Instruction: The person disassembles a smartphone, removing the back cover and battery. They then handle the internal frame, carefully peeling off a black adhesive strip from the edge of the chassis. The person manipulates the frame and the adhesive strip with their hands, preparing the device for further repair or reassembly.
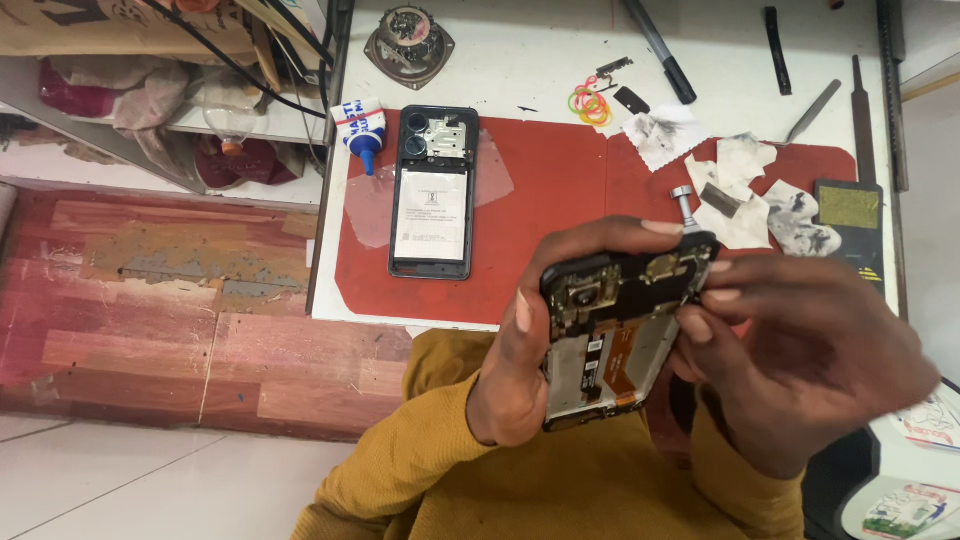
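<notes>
I've got the opened phone (610,330) right in the near middle of my view, held up off the table over the mustard-yellow sleeves, its bared circuit board facing me. Its long axis runs near to far, tipped slightly rightward at the far end. My left hand (520,340) is clenched around the phone's left edge, thumb lying along the side, fingers wrapping over the far end. My right hand (800,360) comes in from the right, fingertips pinching at the phone's upper right corner; whether something small sits between them, I can't tell. So the phone lies left of the right hand, and both hands touch it. Just beyond that corner a small metal tool (686,207) stands up. Farther off, on the red mat (560,200), a second opened phone (433,192) lies flat, battery showing, a glue tube (362,128) beside it on the left, stained paper scraps (745,185) to the right.
</notes>
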